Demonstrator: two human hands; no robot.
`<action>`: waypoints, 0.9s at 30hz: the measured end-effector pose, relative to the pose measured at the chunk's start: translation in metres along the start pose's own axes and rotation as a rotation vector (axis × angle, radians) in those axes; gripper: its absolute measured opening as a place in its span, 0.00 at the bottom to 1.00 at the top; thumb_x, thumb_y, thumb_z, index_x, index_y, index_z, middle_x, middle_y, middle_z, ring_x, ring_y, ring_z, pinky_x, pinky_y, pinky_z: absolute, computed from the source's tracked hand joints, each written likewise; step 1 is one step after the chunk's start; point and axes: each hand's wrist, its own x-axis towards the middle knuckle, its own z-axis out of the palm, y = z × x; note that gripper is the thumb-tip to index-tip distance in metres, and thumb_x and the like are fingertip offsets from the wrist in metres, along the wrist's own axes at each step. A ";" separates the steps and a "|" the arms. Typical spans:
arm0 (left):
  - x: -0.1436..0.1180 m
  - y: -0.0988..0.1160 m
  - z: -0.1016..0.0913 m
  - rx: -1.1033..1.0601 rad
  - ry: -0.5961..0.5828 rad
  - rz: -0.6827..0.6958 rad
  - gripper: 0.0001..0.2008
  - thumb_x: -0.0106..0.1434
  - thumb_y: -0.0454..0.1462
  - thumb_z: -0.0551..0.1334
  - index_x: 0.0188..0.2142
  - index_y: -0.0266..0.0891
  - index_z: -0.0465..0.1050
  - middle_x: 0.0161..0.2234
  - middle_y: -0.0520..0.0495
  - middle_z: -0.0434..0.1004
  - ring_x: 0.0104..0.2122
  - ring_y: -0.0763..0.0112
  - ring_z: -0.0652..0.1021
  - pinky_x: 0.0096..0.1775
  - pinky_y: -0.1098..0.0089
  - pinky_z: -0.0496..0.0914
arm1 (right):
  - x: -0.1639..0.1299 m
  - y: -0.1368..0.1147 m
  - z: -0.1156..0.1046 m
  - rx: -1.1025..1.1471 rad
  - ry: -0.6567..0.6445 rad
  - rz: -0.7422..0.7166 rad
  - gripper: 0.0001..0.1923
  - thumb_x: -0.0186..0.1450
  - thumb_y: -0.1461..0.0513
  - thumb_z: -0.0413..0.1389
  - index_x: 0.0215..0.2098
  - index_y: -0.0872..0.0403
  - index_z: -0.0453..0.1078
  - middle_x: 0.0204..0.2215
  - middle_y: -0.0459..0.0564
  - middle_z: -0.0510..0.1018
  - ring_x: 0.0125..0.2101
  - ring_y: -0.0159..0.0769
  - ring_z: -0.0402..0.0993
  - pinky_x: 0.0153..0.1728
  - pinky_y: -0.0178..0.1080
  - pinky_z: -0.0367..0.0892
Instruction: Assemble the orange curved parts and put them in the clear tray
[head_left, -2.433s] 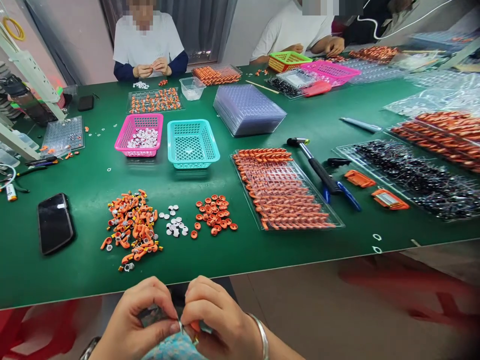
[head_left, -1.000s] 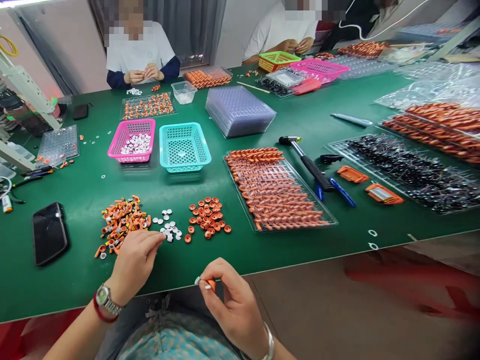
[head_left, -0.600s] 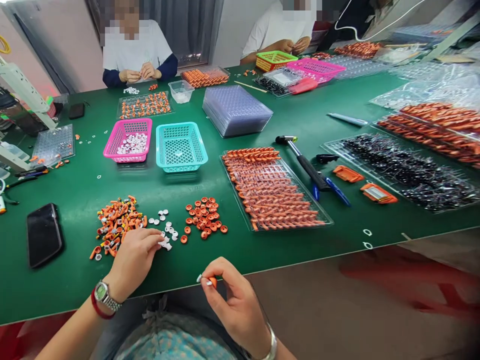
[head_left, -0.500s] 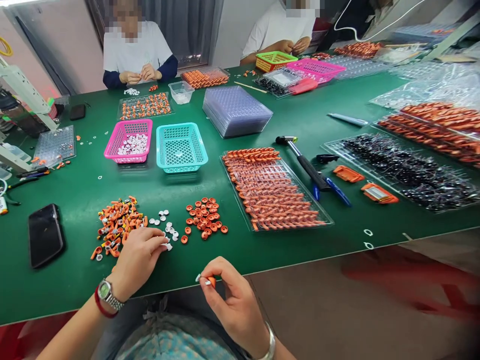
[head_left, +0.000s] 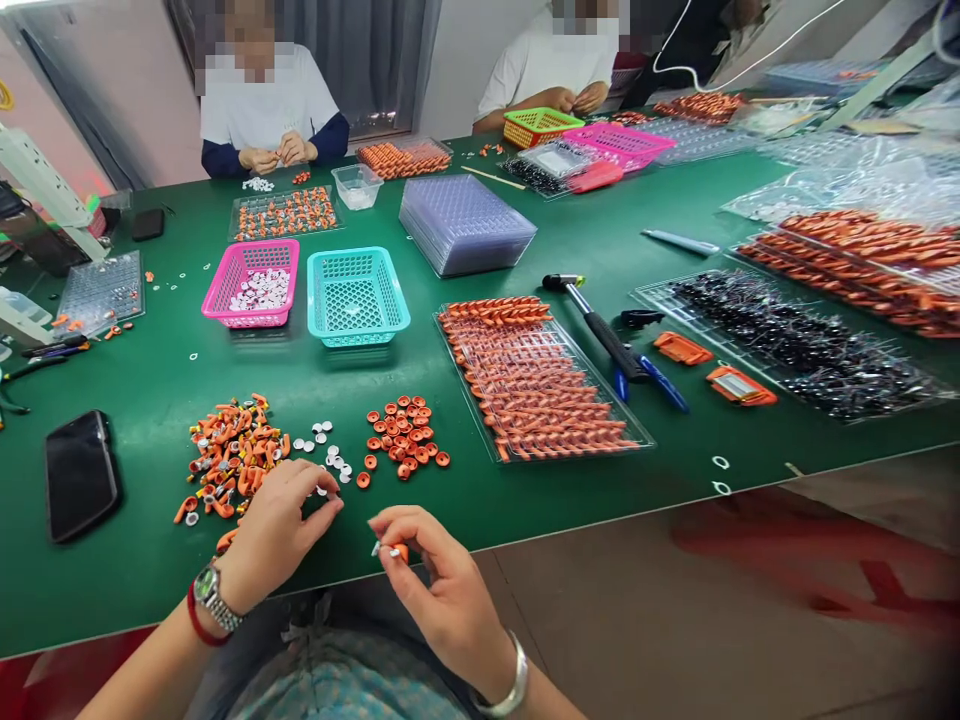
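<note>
My left hand (head_left: 281,525) is by the near edge of a pile of orange and yellow parts (head_left: 236,450). Its thumb and forefinger come together round a small white cap (head_left: 322,491), partly hidden by the fingers. More white caps (head_left: 332,455) lie just beyond the fingertips. Over the table's front edge, my right hand (head_left: 446,600) pinches a small orange part (head_left: 402,552), mostly covered by the fingers, with a whitish bit (head_left: 376,548) showing at the fingertips. Small round orange cups (head_left: 405,432) lie loose beyond my right hand.
A pink basket (head_left: 214,300) holds white pieces, beside a turquoise basket (head_left: 319,325). Orange parts fill a clear tray (head_left: 641,443). A hammer (head_left: 600,325), blue-handled pliers (head_left: 667,385) and black parts (head_left: 810,330) lie to the right; a phone (head_left: 82,475) is at left. Two people sit opposite.
My left thumb and forefinger have drawn together at the white caps. My right hand has moved left and slightly up, towards my left hand, still pinching the orange part. The view has shifted slightly.
</note>
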 end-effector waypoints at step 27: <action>-0.029 0.000 0.004 -0.336 0.261 -0.133 0.05 0.63 0.32 0.62 0.36 0.42 0.76 0.33 0.49 0.81 0.33 0.68 0.81 0.36 0.70 0.78 | 0.013 -0.004 0.022 0.135 -0.188 0.037 0.04 0.68 0.64 0.52 0.34 0.53 0.66 0.51 0.59 0.76 0.50 0.42 0.74 0.49 0.41 0.69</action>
